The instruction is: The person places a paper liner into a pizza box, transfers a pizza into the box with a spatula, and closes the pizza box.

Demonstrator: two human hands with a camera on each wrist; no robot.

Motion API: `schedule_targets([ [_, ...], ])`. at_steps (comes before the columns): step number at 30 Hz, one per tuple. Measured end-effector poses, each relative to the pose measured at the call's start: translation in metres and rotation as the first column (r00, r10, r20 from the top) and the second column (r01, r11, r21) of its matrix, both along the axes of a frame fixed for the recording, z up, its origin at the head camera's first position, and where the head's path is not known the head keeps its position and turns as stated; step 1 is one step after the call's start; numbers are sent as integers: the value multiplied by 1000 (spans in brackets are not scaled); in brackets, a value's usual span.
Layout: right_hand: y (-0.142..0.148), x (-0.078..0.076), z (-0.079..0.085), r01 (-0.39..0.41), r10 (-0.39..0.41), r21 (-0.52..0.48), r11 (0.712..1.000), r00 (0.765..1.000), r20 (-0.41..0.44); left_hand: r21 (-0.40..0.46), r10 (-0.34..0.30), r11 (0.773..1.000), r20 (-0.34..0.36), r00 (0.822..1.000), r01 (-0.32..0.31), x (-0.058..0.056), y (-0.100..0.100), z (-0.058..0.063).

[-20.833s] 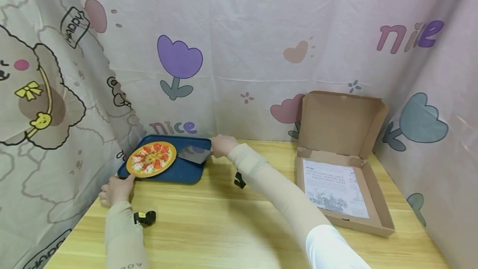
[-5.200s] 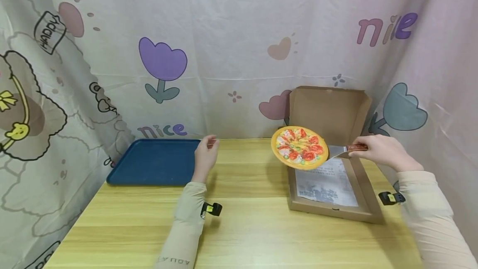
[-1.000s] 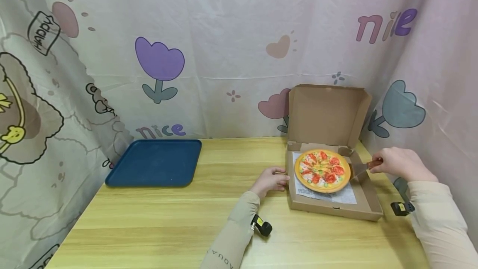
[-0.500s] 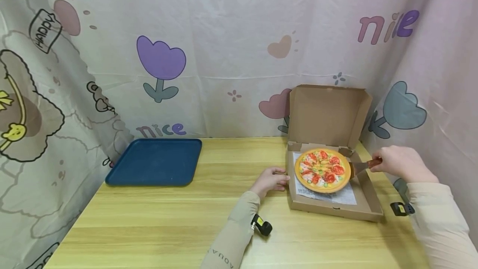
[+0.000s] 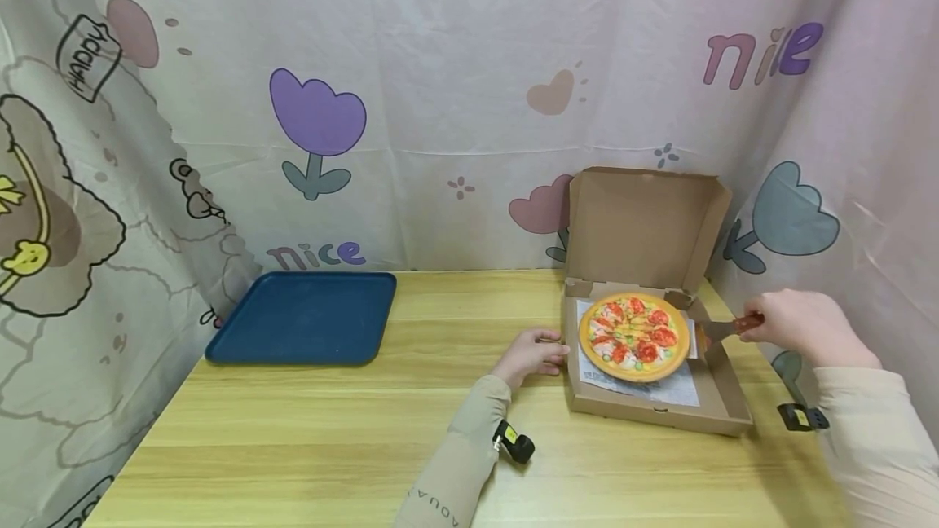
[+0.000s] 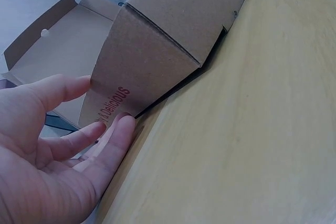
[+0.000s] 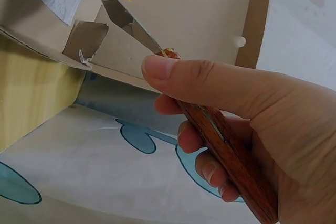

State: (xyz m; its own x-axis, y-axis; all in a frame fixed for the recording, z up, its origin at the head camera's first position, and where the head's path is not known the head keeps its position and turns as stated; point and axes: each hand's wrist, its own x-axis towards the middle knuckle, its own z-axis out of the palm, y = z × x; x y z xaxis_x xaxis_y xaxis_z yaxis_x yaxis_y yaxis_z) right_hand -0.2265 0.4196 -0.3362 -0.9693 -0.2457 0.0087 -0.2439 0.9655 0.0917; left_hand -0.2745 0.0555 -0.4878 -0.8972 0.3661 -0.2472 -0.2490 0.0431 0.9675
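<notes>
Right hand (image 5: pixel 803 326): fingers curled round the reddish-brown handle (image 7: pixel 239 171) of a spatula (image 5: pixel 722 329), thumb laid along the top.
Left hand (image 5: pixel 530 355): fingers extended and loosely spread, gripping nothing; tips touch the outer left wall of the cardboard box (image 5: pixel 653 409).
Spatula blade: metal, reaching over the box's right wall toward the pizza; whether its tip lies beneath the crust cannot be told.
Pizza (image 5: pixel 634 338): inside the box, toward its left side, topping upward, yellow rim whole.
Printed paper (image 5: pixel 678 388): on the box floor, partly covered by the pizza.
Box lid (image 5: pixel 641 226): raised, standing at the rear.
Side-wall print: red lettering, "Delicious" legible in the left wrist view.
Blue tray (image 5: pixel 304 320): on the wooden table (image 5: pixel 308 438), left of the box and well apart.
Wrist units (image 5: pixel 517 443): black, one at each sleeve.
Backdrop (image 5: pixel 447 63): pale curtain with flowers, hearts and lettering.
</notes>
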Motion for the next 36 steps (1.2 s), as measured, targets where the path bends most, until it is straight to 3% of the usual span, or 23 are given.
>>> schedule_targets([
  [25, 18, 13, 2, 29, -28, 7, 1000, 998, -57, 10, -1, 1000, 20, 1000, 1, -2, 0, 0],
  [36, 22, 19, 3, 67, -67, -5, 998, 997, -38, 2, 11, 1000, 19, 1000, -11, -1, 0, 1],
])
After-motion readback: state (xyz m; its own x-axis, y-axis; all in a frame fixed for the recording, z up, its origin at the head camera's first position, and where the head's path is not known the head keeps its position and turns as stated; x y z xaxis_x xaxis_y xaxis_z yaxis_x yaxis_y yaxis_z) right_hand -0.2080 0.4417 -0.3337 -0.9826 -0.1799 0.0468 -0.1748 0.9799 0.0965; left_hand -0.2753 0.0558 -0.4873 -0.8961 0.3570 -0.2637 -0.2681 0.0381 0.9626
